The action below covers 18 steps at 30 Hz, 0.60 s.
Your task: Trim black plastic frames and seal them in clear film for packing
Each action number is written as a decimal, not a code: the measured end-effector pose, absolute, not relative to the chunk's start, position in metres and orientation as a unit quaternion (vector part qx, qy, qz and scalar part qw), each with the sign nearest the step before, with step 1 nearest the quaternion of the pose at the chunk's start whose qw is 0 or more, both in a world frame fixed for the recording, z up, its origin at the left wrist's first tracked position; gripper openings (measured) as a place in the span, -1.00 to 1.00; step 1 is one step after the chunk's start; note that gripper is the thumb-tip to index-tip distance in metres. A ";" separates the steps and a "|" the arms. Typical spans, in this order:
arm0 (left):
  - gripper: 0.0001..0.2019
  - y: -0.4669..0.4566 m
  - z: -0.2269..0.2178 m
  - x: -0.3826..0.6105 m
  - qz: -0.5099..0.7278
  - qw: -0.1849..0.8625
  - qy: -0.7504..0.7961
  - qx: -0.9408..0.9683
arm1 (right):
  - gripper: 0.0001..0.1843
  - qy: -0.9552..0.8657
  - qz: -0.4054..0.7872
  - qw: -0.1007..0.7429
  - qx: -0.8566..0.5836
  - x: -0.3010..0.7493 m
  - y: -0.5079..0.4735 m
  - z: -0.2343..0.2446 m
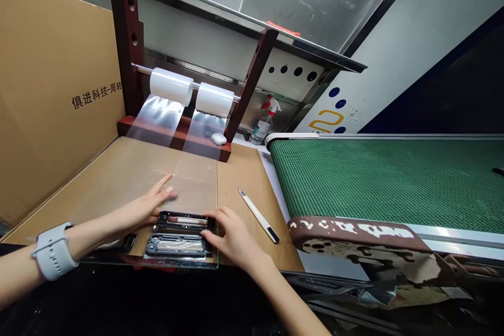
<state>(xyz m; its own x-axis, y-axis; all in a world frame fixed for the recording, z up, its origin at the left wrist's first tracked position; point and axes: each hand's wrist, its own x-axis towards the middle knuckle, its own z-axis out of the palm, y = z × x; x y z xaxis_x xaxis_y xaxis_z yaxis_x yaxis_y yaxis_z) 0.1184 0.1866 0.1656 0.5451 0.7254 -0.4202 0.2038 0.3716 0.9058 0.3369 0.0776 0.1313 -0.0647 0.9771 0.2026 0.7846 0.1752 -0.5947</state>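
Two black frame parts lie side by side near the front edge of the brown board (118,173): the far black frame part (185,220) and the near black frame part (177,245). My left hand (147,207) lies flat, fingers stretched, on the clear film (189,178) just left of the far part. My right hand (232,236) rests at the right ends of both parts, fingers curled on the far one. A white watch (53,257) is on my left wrist.
Two white film rolls (171,85) (214,98) hang on a rod in a dark red stand. A white utility knife (258,214) lies right of my hand. A green conveyor belt (386,184) runs at right. A cardboard box (51,89) stands left; a spray bottle (263,125) behind.
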 end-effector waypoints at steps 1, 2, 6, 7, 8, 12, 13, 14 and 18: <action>-0.15 0.186 0.166 0.119 0.186 0.701 0.440 0.529 | -0.66 -0.710 0.170 0.286 -0.621 0.337 0.078 0.132; -0.14 0.185 0.167 0.119 0.186 0.699 0.442 0.530 | -0.67 -0.709 0.173 0.283 -0.622 0.336 0.079 0.132; -0.18 0.183 0.165 0.119 0.189 0.692 0.446 0.535 | -0.68 -0.705 0.184 0.264 -0.633 0.335 0.080 0.137; -0.18 0.183 0.163 0.119 0.192 0.690 0.446 0.537 | -0.68 -0.704 0.185 0.258 -0.635 0.335 0.080 0.138; -0.19 0.184 0.161 0.119 0.197 0.687 0.445 0.540 | -0.68 -0.704 0.185 0.253 -0.637 0.334 0.080 0.139; -0.20 0.193 0.150 0.120 0.241 0.651 0.442 0.568 | -0.61 -0.707 0.167 0.226 -0.649 0.334 0.080 0.144; -0.20 0.197 0.148 0.119 0.257 0.638 0.440 0.577 | -0.56 -0.710 0.156 0.217 -0.651 0.334 0.079 0.146; -0.20 0.201 0.146 0.117 0.271 0.626 0.438 0.585 | -0.53 -0.714 0.142 0.207 -0.653 0.335 0.078 0.149; -0.23 0.201 0.135 0.092 0.347 0.556 0.408 0.636 | -0.68 -0.725 0.054 0.198 -0.657 0.344 0.056 0.169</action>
